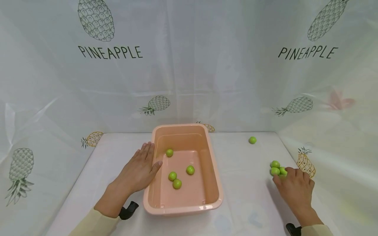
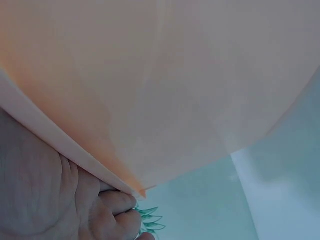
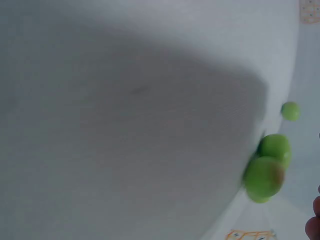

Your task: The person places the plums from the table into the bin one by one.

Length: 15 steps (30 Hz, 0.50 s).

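Note:
My left hand point(image 1: 138, 172) lies with straight fingers along the left rim of a pink plastic tub point(image 1: 217, 183), its thumb over the edge. In the left wrist view the palm is against the tub's wall point(image 2: 165, 90). Several small round green fruits, one of them near the middle point(image 1: 190, 169), lie on the tub's floor. Off to the right, my right hand point(image 1: 296, 190) reaches over a cluster of green fruits point(image 1: 275, 171), thumb and fingers spread and slightly bent. The right wrist view has its fingertips point(image 3: 314, 227) apart from the clustered fruits point(image 3: 264, 177). The hand partly hides the cluster in the head view.
One lone green fruit point(image 1: 252, 140) sits near the back edge of the white table point(image 1: 236, 203). A pineapple-printed plastic sheet point(image 1: 195, 65) rises behind the table and along both sides. A black strap point(image 1: 128, 210) shows at the left wrist.

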Motion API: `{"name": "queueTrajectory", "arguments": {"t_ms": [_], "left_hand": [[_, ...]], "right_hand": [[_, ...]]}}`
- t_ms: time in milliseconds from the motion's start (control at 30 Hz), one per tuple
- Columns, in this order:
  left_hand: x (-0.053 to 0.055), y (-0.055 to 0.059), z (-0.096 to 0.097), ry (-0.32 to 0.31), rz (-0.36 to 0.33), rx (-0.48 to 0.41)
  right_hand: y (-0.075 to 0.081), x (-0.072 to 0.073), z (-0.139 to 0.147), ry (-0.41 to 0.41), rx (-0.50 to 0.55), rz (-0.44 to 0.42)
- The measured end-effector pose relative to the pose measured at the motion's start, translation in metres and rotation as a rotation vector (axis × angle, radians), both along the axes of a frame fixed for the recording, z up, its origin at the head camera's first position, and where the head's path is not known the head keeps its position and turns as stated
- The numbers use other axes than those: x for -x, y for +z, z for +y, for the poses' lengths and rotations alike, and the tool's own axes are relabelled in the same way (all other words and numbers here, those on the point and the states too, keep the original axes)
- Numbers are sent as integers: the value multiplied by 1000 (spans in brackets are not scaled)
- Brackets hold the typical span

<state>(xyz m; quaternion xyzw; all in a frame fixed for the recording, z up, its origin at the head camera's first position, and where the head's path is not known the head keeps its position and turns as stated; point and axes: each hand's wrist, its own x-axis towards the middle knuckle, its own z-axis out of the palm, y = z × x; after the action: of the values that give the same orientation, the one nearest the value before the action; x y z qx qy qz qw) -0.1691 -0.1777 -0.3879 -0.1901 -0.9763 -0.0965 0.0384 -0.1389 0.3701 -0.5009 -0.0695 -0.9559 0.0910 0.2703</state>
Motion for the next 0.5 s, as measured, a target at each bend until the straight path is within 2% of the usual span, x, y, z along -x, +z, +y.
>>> {"name": "queueTrajectory", "arguments": {"t_ms": [200,500], "left_hand": [[-1,0,0,-3,2,-9],[-1,-2,-2,-13,16,-19]], "right_hand": [[-11,-8,11,-39,-7,-91],[-13,-8,16,-58,-20,-242]]}}
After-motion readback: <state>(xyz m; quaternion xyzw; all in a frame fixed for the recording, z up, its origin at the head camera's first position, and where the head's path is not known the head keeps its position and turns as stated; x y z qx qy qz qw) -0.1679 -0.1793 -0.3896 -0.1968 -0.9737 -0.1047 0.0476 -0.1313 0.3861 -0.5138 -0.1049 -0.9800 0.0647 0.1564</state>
